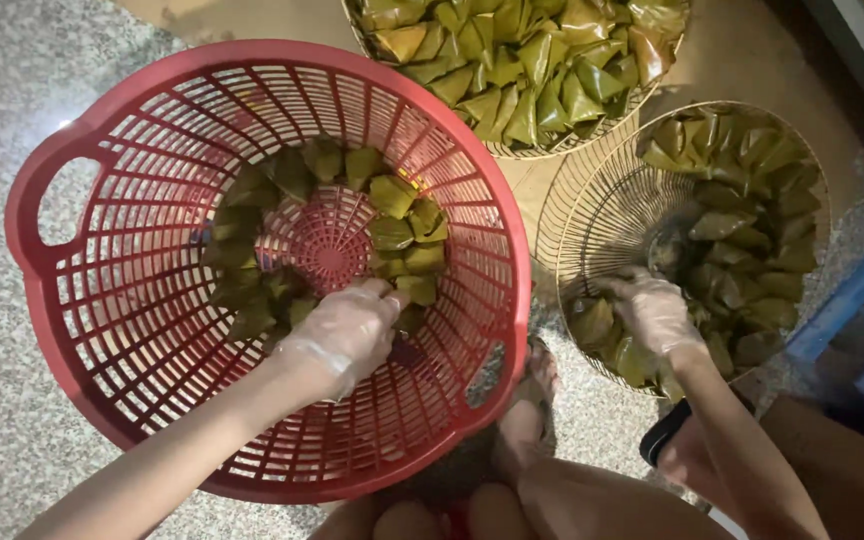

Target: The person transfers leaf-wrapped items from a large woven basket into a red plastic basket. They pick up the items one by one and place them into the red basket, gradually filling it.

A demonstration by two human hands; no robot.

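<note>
Two gloved hands are busy, so going from the bottom of the frame outward: knees and a sandalled foot (pixel 530 400) show at the bottom centre on the speckled floor (pixel 12 420). Just above, the left hand (pixel 347 335) in a thin clear glove is down inside the big red plastic basket (pixel 72 130) at centre left, fingers curled over a leaf-wrapped parcel (pixel 414 290) in the ring of green parcels around the basket's raised middle. Whether it's actually gripping that one I can't tell. Over at right, the right hand (pixel 657 312), also gloved, is sunk into the pile in the wire basket (pixel 592 200), fingers bent around parcels there, grip mostly hidden. Looks to me like the moving-over step, parcels going from the wire basket into the red one, early on since the red one only has a single ring at the bottom. Next move probably wants a clean lift from the right pile without crushing the wrapping. Farthest off, top centre, a third woven basket (pixel 552 148) is heaped with brighter green triangular parcels.
</note>
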